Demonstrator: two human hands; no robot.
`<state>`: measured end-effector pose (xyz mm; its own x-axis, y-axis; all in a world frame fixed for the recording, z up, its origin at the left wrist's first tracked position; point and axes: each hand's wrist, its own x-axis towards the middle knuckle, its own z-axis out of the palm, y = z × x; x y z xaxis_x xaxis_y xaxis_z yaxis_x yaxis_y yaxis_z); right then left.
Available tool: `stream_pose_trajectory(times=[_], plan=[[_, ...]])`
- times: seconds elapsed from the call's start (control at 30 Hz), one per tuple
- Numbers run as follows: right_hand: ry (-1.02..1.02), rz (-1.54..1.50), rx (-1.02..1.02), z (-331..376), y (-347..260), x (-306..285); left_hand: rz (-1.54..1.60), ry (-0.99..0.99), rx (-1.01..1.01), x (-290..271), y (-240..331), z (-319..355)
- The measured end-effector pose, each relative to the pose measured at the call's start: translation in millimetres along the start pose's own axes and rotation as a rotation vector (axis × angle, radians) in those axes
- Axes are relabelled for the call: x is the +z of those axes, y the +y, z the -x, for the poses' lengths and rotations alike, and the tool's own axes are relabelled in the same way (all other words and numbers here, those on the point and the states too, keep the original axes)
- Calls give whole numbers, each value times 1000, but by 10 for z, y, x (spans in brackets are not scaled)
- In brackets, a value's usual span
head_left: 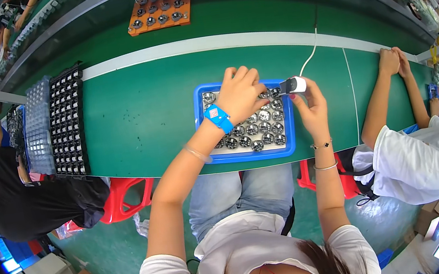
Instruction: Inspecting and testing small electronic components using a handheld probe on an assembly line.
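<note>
A blue-rimmed tray [200, 120] lies on the green bench in front of me, holding rows of small round black-and-silver parts [252, 129]. My left hand [242, 95], with a blue band at its wrist, reaches over the tray. Its fingers are bent and drawn together near the parts at the tray's far right; what they hold, if anything, is hidden. Over the tray's right rim, my right hand [314, 109] grips a small white-and-black corded device [295, 85] between thumb and fingers. The black end points left at the parts, close to my left fingertips.
An orange fixture [160, 12] with similar round parts sits beyond the white rail. Black trays [68, 124] and clear plastic trays [38, 126] stand at left. The device's white cable [313, 51] runs up and away. Co-workers sit on both sides; one's forearms [379, 95] rest at right.
</note>
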<state>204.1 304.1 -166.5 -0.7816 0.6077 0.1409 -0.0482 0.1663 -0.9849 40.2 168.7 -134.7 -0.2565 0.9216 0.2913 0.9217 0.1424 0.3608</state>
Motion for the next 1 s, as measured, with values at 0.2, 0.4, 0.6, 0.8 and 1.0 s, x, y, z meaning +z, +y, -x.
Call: stream_pose_trajectory(times=[0.2,0.4,0.6,0.8,1.0], plan=[[-23,125,-47,-33,-71,56,74,79,42,19,60,-20],[-41,94,-48,-30,-52,89,81,95,47,-52,105,-24],[263,-210,12,17,-33,1,-3,41,52,46,40,-38],[183,-199,21,131,75,-188,18,-7,-34,149,189,-162],[90,-23,-5,101,46,-240,0,-6,53,244,237,-203]])
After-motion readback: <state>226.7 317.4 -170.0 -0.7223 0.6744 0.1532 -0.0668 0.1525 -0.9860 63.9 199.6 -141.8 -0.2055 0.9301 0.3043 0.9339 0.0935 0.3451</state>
